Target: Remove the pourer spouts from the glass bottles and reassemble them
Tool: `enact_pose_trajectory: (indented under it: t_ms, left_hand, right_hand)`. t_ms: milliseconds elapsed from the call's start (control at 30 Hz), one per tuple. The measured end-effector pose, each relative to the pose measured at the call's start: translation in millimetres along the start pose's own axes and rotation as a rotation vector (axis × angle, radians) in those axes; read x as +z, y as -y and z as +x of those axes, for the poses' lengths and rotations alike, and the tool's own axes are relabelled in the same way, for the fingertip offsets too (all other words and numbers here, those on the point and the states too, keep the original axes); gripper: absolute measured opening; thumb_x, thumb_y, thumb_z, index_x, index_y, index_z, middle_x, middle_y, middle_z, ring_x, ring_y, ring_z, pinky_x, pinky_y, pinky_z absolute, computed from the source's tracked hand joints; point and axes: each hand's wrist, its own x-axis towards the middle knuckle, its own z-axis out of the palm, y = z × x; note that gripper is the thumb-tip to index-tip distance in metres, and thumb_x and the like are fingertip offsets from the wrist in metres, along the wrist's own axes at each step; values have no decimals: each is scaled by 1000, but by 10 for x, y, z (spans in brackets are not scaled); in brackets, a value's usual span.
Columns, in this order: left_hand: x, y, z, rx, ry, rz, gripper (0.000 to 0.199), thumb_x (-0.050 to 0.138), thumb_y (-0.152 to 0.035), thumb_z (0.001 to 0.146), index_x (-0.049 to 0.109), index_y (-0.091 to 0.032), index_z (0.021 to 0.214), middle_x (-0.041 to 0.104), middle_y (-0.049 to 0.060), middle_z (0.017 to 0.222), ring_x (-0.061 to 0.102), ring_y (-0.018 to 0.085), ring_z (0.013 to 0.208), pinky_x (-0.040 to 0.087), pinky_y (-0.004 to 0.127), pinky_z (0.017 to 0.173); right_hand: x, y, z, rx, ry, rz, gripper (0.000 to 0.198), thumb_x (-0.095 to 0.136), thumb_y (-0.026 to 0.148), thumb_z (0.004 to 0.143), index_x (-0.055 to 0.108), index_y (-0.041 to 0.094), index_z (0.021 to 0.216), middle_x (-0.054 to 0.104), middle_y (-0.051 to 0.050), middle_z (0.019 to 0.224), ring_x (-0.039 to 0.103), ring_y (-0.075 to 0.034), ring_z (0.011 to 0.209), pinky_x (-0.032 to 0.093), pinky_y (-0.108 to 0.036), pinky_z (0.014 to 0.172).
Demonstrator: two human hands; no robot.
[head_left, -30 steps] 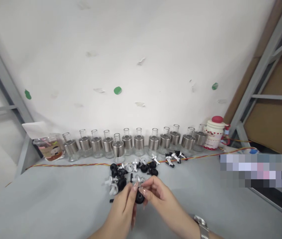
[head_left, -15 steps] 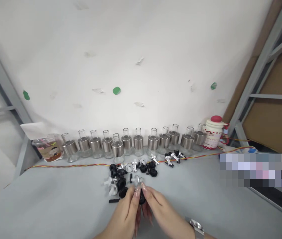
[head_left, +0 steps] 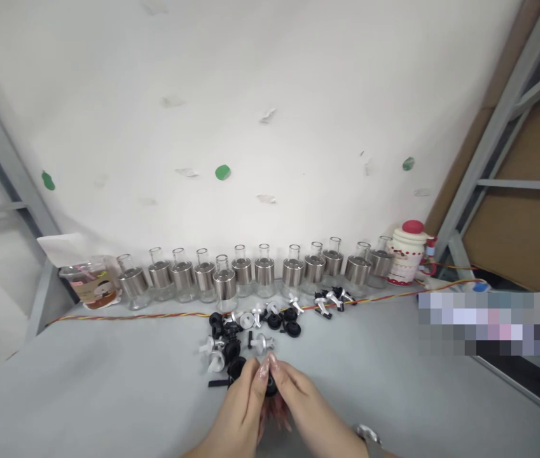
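Between my two hands, low in the middle of the head view, is a small round black cap (head_left: 271, 387). My left hand (head_left: 243, 401) pinches it from the left and my right hand (head_left: 301, 401) from the right, thumbs almost meeting at the top. The fingers underneath mostly cover the cap. Just beyond the fingertips lies a silver-and-white pourer spout (head_left: 263, 344). Close to my left hand are another black cap (head_left: 236, 367) and a thin black strip (head_left: 217, 383). More black caps (head_left: 292, 329) and pale spouts (head_left: 217, 362) make a loose pile.
Glass bottles with steel sleeves (head_left: 225, 284) stand in a row along the wall. Silver-and-black spouts (head_left: 322, 306) lie before them. A twisted red-yellow wire (head_left: 155, 317) crosses the grey table (head_left: 107, 381). A plastic tub (head_left: 91, 286) stands left, a white red-topped mug (head_left: 404, 257) right.
Both hands stay together on the black cap, which has turned slightly. The thumbs have drawn closer together over it. The pile and bottles have not moved.
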Motion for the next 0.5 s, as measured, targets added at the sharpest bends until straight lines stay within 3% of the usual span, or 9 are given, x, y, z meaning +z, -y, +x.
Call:
enact_pose_trajectory:
  t_ms: [67,167,300,500]
  left_hand:
    - [-45,-28,31,79,35,74,28,39,-45,83,55,-22,82,56,2,65,53,18,63,42,25,61]
    - [-180,-79,85,350,185,308,19,41,-36,84,51,-21,81,52,1,65,49,15,55,39,24,53]
    - [-332,-126,122,770,140,696,27,53,-37,77,49,-20,97,55,5,74,51,18,61,39,25,54]
    - [-314,-167,115,900,95,899,29,55,-41,75,51,-16,89,55,5,64,51,17,54,39,25,48]
  right_hand:
    - [-28,51,-12,-56,31,41,42,36,56,81,52,17,80,44,3,57,42,-10,50,36,-22,49]
    - [-104,199,-96,-220,115,-10,33,39,50,83,50,19,77,46,1,71,46,-13,68,40,-24,66]
    - [-187,343,-206,-275,146,-148,33,33,50,85,50,22,90,48,-1,83,46,-16,80,38,-28,78]
    - [-186,339,-205,-214,109,-189,41,28,55,84,53,22,87,50,-2,82,47,-17,81,40,-29,79]
